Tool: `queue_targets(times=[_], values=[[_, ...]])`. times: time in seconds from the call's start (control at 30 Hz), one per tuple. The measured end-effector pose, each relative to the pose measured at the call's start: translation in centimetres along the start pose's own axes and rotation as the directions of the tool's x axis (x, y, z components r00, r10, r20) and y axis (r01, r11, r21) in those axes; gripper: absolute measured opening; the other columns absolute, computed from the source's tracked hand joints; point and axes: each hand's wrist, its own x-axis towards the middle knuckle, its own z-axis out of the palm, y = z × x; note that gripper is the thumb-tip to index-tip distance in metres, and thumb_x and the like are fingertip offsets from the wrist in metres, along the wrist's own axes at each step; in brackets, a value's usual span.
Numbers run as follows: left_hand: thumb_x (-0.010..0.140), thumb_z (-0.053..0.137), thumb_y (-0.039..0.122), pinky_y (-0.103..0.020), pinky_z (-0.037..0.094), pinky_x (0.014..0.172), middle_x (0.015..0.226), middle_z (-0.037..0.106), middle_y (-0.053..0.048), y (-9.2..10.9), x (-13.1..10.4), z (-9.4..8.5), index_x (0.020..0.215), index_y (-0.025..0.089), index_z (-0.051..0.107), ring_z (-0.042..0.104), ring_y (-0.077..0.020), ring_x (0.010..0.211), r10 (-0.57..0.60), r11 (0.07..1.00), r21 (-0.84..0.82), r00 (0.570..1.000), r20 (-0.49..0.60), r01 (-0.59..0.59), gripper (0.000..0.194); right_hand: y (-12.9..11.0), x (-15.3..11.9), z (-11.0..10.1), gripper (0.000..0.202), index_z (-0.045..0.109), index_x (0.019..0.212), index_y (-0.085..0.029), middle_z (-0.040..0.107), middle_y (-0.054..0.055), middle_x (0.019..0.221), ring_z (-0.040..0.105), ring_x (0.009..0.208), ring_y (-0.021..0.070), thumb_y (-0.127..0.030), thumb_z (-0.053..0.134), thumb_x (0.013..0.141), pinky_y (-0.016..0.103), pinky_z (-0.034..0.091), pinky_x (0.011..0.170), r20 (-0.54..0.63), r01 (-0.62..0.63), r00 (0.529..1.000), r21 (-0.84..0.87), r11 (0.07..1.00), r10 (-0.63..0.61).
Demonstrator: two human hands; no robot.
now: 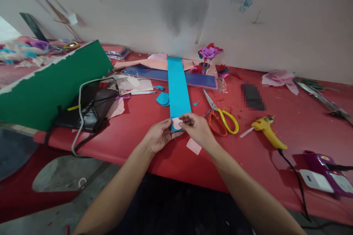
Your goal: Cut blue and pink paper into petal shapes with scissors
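Observation:
A long blue paper strip (pixel 179 91) runs from the wall side of the red table down to my hands. On its near end lies a small pale pink paper piece (pixel 176 123) with a rounded lower edge. My left hand (pixel 160 136) holds the strip's near end from the left, thumb at the edge and fingers beneath. My right hand (pixel 195 126) pinches the pink piece at its right side against the strip. A loose pink paper square (pixel 194 146) lies just below my right hand. Cut blue petal shapes (pixel 163 99) rest left of the strip.
Scissors (pixel 220 117) and a yellow glue gun (pixel 267 132) lie to the right, with a purple power socket (pixel 322 169) beyond. Paper flowers (pixel 209 53) stand near the wall. At left are a black bag (pixel 88 108), cables and a green board (pixel 60 80).

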Motion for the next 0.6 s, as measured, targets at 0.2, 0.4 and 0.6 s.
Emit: queue_targets(times=[0.2, 0.4, 0.6], values=[[0.089, 0.048, 0.014, -0.042, 0.052, 0.094, 0.095, 0.071, -0.013, 0.10, -0.13, 0.11, 0.093, 0.008, 0.066, 0.068, -0.0199, 0.087, -0.008, 1.000, -0.020, 1.000, -0.021, 0.007, 0.019, 0.22, -0.08, 0.19, 0.017, 0.066, 0.092, -0.018, 0.070, 0.003, 0.083, 0.066, 0.076, 0.0150, -0.015, 0.063, 0.076, 0.027, 0.050, 0.071, 0.016, 0.004, 1.000, -0.016, 1.000, -0.004], [0.087, 0.050, 0.009, -0.040, 0.052, 0.093, 0.092, 0.071, -0.011, 0.14, -0.09, 0.17, 0.093, 0.010, 0.066, 0.068, -0.0175, 0.084, -0.008, 1.000, 0.009, 1.000, -0.017, 0.008, 0.016, -0.05, -0.19, 0.20, 0.017, 0.066, 0.093, -0.019, 0.069, 0.002, 0.083, 0.064, 0.072, 0.0136, -0.016, 0.062, 0.076, 0.026, 0.049, 0.067, 0.041, 0.008, 0.999, -0.068, 0.998, -0.005], [0.086, 0.050, 0.008, -0.039, 0.054, 0.090, 0.095, 0.070, -0.012, 0.24, -0.09, 0.24, 0.094, 0.009, 0.065, 0.067, -0.0180, 0.086, 0.000, 1.000, 0.027, 1.000, -0.008, 0.000, 0.018, -0.55, -0.41, 0.05, 0.017, 0.069, 0.093, -0.019, 0.070, 0.001, 0.081, 0.058, 0.064, 0.0119, -0.018, 0.062, 0.078, 0.024, 0.045, 0.063, 0.002, 0.046, 0.999, -0.201, 0.978, -0.047]])
